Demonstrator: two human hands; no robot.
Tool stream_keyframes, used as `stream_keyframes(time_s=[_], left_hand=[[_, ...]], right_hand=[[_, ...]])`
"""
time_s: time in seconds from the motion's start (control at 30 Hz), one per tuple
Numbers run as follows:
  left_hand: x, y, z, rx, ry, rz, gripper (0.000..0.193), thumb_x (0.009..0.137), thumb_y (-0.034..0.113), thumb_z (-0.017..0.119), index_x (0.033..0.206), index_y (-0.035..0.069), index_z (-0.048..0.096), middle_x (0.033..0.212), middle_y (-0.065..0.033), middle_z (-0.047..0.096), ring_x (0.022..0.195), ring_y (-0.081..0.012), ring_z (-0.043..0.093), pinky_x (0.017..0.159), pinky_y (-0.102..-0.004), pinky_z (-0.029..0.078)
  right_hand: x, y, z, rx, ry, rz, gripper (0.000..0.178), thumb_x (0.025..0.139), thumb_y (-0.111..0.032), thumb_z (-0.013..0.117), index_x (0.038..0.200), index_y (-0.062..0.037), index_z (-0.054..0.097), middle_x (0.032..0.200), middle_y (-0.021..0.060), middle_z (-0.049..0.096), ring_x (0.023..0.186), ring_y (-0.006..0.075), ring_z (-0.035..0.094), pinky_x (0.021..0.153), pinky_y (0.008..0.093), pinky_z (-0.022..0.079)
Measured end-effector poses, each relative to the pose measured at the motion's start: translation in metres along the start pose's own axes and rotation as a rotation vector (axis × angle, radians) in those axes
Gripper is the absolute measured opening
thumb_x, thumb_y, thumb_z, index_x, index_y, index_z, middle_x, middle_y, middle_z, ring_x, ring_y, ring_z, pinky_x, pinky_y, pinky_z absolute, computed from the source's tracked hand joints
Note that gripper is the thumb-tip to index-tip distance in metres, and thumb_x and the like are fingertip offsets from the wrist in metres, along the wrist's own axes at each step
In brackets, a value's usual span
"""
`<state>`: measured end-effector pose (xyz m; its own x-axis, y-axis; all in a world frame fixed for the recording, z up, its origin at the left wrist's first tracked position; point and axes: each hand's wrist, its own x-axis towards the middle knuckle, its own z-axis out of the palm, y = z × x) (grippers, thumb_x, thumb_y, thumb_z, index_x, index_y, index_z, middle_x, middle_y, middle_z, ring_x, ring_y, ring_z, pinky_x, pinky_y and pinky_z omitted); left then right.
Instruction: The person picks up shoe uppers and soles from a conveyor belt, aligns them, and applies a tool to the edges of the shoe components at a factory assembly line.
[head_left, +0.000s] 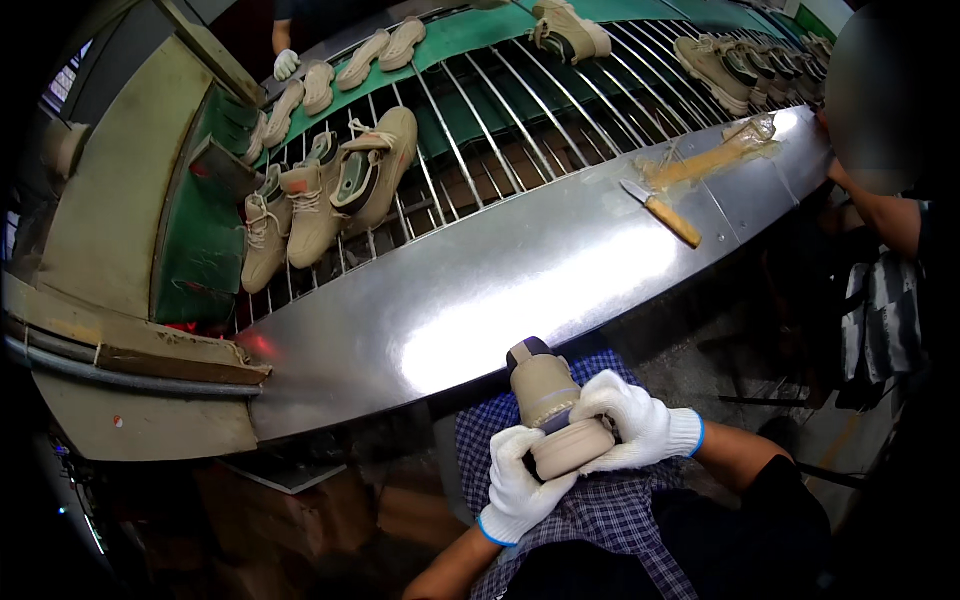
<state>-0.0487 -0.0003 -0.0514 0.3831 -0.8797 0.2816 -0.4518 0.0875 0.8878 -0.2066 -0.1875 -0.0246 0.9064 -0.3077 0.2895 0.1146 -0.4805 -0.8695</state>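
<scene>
Over my lap, a beige shoe [545, 392] lies pointing away from me, its far end dark purple. At its near end a beige rubber sole [574, 448] is held against it; I cannot tell how far the two are joined. My left hand [518, 487], in a white knit glove with a blue cuff, is closed round the left edge of the sole. Gloved the same way, my right hand [635, 425] grips the sole's right side, its upper fingers resting by the shoe. Part of the shoe is hidden behind the sole and fingers.
Beyond a shiny metal ledge [350, 345] runs a rack of metal rods [480, 130] bearing beige shoes [345, 185] and loose soles [370, 60]. A wooden-handled knife [668, 218] lies on the ledge, near brown tape [710, 160]. Co-workers are at the right and far left.
</scene>
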Motion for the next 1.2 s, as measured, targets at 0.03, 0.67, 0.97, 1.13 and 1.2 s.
stream_keyframes(time_s=[0.03,0.67,0.97,1.13,1.2], left_hand=[[0.001,-0.005,0.000,0.012,0.005,0.031,0.081,0.064,0.005,0.096,0.130,0.003,0.049,0.119,-0.0168,0.053,0.102,-0.0299,0.060,0.089,-0.0411,0.054],[-0.001,-0.060,-0.013,-0.366,-0.367,-0.733,0.082,0.079,0.020,0.097,0.136,0.003,0.041,0.127,-0.0139,0.059,0.112,-0.0206,0.067,0.099,-0.0357,0.056],[0.065,-0.020,-0.117,-0.324,-0.379,-0.451,0.110,0.077,0.024,0.097,0.163,0.000,0.033,0.156,-0.0222,0.050,0.142,-0.0309,0.053,0.119,-0.0428,0.043],[0.117,0.070,-0.140,-0.339,-0.177,0.074,0.124,0.057,0.010,0.107,0.157,0.002,0.034,0.146,-0.0160,0.058,0.135,-0.0259,0.059,0.115,-0.0425,0.049],[0.125,0.084,-0.126,-0.159,0.064,0.222,0.100,0.059,0.019,0.108,0.137,0.004,0.047,0.126,-0.0131,0.064,0.114,-0.0249,0.067,0.099,-0.0408,0.057]], right_hand=[[0.001,0.002,0.001,-0.008,-0.005,0.008,0.072,0.076,-0.034,0.098,0.129,-0.0066,0.058,0.116,0.0154,0.062,0.106,0.0306,0.065,0.088,0.0417,0.059],[-0.030,0.047,0.030,-0.005,-0.202,0.647,0.123,0.072,-0.045,0.098,0.162,-0.0069,0.023,0.132,0.0192,0.058,0.113,0.0315,0.066,0.101,0.0411,0.057],[0.030,0.039,0.024,0.751,-0.291,0.528,0.116,0.075,-0.021,0.096,0.167,-0.0037,0.028,0.161,0.0155,0.045,0.150,0.0256,0.042,0.124,0.0420,0.037],[0.122,-0.015,-0.044,0.413,-0.114,0.276,0.075,0.088,-0.014,0.084,0.154,-0.0010,0.051,0.143,0.0115,0.064,0.131,0.0233,0.062,0.116,0.0375,0.048],[0.146,-0.009,-0.054,0.571,0.250,0.112,0.044,0.106,-0.017,0.063,0.145,0.0020,0.057,0.133,0.0090,0.067,0.122,0.0191,0.064,0.109,0.0345,0.051]])
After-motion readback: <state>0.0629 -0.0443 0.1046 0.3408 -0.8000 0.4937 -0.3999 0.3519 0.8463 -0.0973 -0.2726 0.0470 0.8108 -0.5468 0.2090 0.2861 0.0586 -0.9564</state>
